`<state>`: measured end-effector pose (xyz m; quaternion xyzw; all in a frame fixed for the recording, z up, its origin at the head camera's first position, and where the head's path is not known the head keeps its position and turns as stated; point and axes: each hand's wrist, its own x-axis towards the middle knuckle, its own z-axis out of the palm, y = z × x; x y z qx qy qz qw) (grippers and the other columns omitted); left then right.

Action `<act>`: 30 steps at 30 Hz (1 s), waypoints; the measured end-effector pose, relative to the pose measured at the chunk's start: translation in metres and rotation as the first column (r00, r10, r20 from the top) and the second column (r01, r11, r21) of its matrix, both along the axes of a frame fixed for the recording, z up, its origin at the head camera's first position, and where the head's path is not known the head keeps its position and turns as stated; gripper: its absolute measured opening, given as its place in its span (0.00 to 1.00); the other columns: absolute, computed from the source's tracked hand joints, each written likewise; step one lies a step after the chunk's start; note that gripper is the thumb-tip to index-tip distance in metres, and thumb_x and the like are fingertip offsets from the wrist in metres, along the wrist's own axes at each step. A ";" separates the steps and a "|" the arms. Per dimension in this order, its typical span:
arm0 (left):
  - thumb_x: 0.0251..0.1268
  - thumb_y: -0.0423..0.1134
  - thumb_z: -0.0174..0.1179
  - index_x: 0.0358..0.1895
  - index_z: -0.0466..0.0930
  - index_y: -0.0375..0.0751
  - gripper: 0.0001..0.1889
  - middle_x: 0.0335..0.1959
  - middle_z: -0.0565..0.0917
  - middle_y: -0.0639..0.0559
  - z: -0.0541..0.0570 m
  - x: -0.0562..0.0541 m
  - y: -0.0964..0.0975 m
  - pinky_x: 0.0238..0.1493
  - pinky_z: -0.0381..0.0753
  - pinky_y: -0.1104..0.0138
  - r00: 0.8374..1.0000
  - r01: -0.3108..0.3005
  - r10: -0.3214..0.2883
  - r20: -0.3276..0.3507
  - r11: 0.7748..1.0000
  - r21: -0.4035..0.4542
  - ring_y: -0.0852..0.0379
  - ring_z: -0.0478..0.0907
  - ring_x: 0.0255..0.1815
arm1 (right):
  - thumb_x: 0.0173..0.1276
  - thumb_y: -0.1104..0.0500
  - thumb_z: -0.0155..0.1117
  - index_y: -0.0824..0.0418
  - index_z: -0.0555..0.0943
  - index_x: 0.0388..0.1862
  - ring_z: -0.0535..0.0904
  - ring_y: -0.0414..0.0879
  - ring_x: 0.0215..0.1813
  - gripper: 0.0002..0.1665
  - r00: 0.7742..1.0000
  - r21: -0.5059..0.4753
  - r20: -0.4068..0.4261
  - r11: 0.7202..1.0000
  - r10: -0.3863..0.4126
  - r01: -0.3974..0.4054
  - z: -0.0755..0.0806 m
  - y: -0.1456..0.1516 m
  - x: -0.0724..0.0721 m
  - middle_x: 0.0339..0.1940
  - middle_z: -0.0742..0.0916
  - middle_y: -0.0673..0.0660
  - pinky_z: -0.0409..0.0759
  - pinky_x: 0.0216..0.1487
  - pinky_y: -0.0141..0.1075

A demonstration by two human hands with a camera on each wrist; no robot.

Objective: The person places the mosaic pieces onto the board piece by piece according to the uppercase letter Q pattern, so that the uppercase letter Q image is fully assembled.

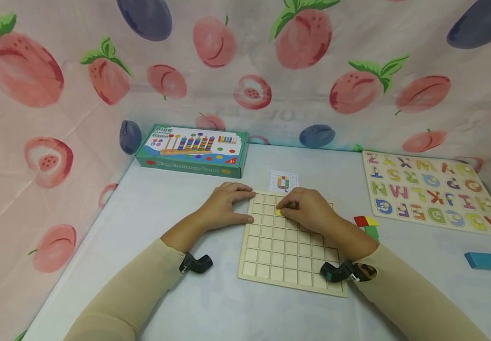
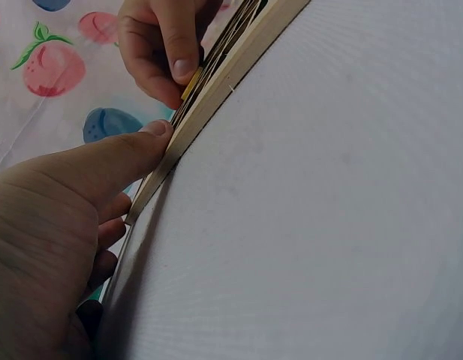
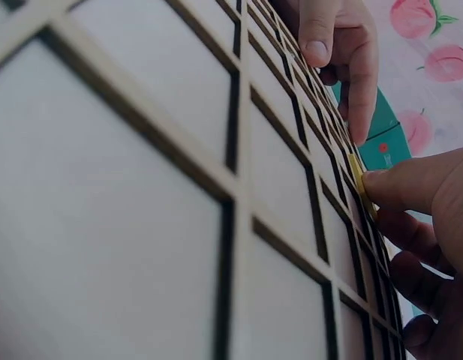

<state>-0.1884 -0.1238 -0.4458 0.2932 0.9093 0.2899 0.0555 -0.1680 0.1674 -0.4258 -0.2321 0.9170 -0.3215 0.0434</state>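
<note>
A wooden grid board (image 1: 267, 244) with square recesses lies on the table. My left hand (image 1: 225, 206) is at its left edge, thumb and fingertips touching the rim with the fingers fairly straight. Over the upper part of the grid, my right hand (image 1: 309, 208) pinches a small yellow square tile (image 1: 278, 212). In the right wrist view the thumb presses against the yellow tile (image 3: 357, 174), which sits low at the grid. Just behind the board, partly covered by the right hand, lies a pattern card (image 1: 283, 180) showing a coloured letter shape.
Red, yellow and green tiles (image 1: 371, 231) lie right of the board, beside the right forearm. Farther right are an alphabet board (image 1: 431, 194) and a blue block (image 1: 486, 261). A green-edged ring game box (image 1: 192, 149) stands at the back left, before a fruit-patterned cloth.
</note>
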 end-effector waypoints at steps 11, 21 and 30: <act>0.60 0.56 0.80 0.73 0.81 0.47 0.38 0.72 0.79 0.53 0.000 0.000 0.004 0.75 0.64 0.47 1.000 0.013 -0.013 -0.008 1.000 -0.003 0.48 0.67 0.76 | 0.72 0.60 0.75 0.55 0.92 0.51 0.77 0.44 0.38 0.11 0.999 0.012 0.039 0.999 -0.037 0.037 0.008 0.015 0.007 0.44 0.88 0.48 0.78 0.40 0.41; 0.60 0.56 0.80 0.72 0.82 0.46 0.38 0.71 0.79 0.53 -0.002 -0.002 0.003 0.76 0.64 0.47 1.000 0.016 -0.016 -0.026 1.000 0.000 0.49 0.67 0.76 | 0.74 0.57 0.73 0.56 0.91 0.53 0.81 0.46 0.45 0.11 0.999 0.073 0.007 0.996 -0.045 0.045 0.019 0.067 0.018 0.45 0.89 0.48 0.82 0.47 0.46; 0.60 0.56 0.80 0.72 0.82 0.47 0.38 0.71 0.79 0.53 0.000 0.000 0.002 0.77 0.63 0.47 1.000 0.002 -0.002 -0.014 1.000 -0.008 0.49 0.67 0.76 | 0.77 0.54 0.71 0.56 0.90 0.57 0.84 0.52 0.53 0.14 0.993 0.109 0.020 0.987 -0.117 0.114 0.022 0.116 0.034 0.50 0.88 0.51 0.86 0.54 0.54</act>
